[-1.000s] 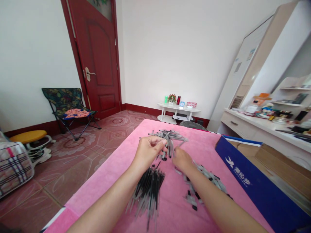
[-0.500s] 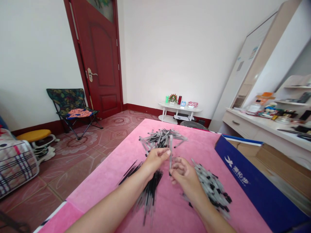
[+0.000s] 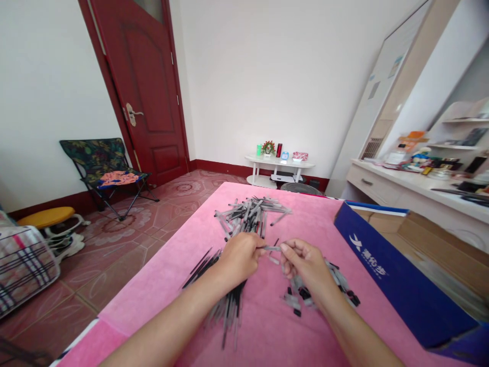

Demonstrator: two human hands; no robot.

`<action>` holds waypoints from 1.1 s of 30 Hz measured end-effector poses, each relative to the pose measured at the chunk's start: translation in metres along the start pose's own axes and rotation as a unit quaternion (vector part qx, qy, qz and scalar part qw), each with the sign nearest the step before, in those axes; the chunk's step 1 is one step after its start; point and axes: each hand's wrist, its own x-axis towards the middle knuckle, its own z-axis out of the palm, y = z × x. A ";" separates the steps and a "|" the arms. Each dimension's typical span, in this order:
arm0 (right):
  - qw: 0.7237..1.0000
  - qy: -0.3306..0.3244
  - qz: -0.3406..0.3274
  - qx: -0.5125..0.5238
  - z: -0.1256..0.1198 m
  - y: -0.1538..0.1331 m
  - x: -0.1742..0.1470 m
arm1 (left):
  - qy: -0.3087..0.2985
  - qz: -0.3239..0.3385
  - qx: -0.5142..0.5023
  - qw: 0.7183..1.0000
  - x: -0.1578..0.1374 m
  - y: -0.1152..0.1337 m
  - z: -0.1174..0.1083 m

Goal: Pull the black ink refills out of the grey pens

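Note:
My left hand (image 3: 241, 257) is closed on one end of a clear pen (image 3: 272, 248), which lies level between my hands. The other end is pinched in the fingers of my right hand (image 3: 303, 259). Past my left hand spreads a loose heap of pens (image 3: 250, 211) with clear barrels and dark ends. Thin black refills (image 3: 200, 266) lie beside and under my left forearm, partly hidden by it. Below my right hand, partly covered by that arm, is a pile of clear pen parts with black caps (image 3: 293, 300).
A pink cloth (image 3: 267, 326) covers the table. An open blue cardboard box (image 3: 393, 270) stands at its right edge. Behind are a low white stand (image 3: 282, 162) and a dresser (image 3: 382, 183). On the left are a folding chair (image 3: 101, 163) and a yellow stool (image 3: 48, 216).
The pen has turned from upright to level, and both hands now hold its ends. My right hand has moved slightly right and up. The view has shifted a little.

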 end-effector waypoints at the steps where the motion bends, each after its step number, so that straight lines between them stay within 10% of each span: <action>1: 1.000 -0.005 0.012 0.006 0.002 0.000 -0.001 | 0.016 0.015 0.035 0.999 0.000 0.003 -0.003; 12: 0.991 -0.106 0.034 -0.072 -0.005 -0.014 -0.009 | -0.004 0.148 0.139 0.979 0.002 0.006 -0.016; 23: 0.898 0.043 -0.220 -0.378 -0.026 -0.035 -0.007 | -0.002 -0.049 -0.150 0.988 0.004 -0.027 -0.020; 27: 0.905 0.134 -0.175 -0.364 -0.062 -0.043 0.001 | 0.092 -0.117 -0.386 0.910 0.014 -0.044 -0.028; 33: 0.865 0.013 -0.056 -0.499 -0.087 -0.022 0.008 | 0.064 -0.204 -0.638 0.739 0.016 -0.033 -0.030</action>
